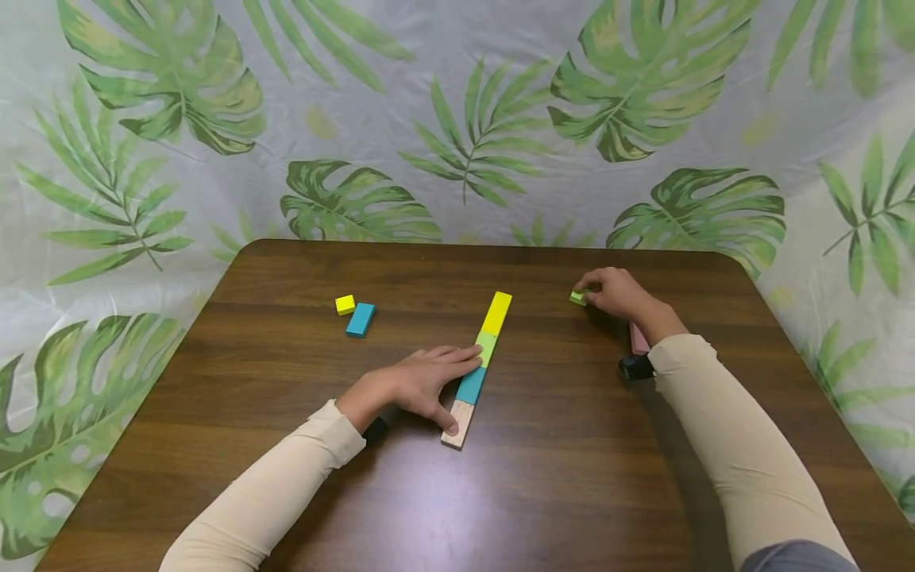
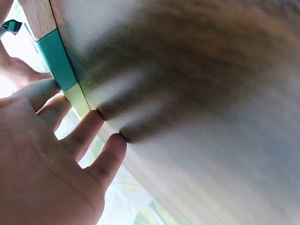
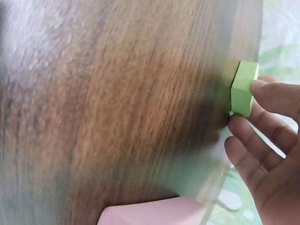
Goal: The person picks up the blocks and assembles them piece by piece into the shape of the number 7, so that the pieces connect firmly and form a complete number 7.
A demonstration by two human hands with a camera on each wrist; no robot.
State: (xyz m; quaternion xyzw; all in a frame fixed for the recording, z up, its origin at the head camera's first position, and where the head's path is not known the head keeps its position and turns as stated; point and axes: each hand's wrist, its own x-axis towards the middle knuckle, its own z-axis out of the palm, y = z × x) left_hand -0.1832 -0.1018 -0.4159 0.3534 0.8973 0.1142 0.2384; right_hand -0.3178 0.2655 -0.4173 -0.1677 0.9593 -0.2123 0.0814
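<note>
We see the right hand with its grip pinched on a small light-green angular block at the far right of the brown wooden tabletop. Spread wide, the left hand touches a straight row of flat yellow, green, blue and bare-wood blocks.

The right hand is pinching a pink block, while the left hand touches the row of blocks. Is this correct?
Not the colour: the right hand pinches a green block, as the right wrist view shows. The left hand does touch the row of blocks.

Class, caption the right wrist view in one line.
Right hand grips a green block; pink block on the table.
</note>
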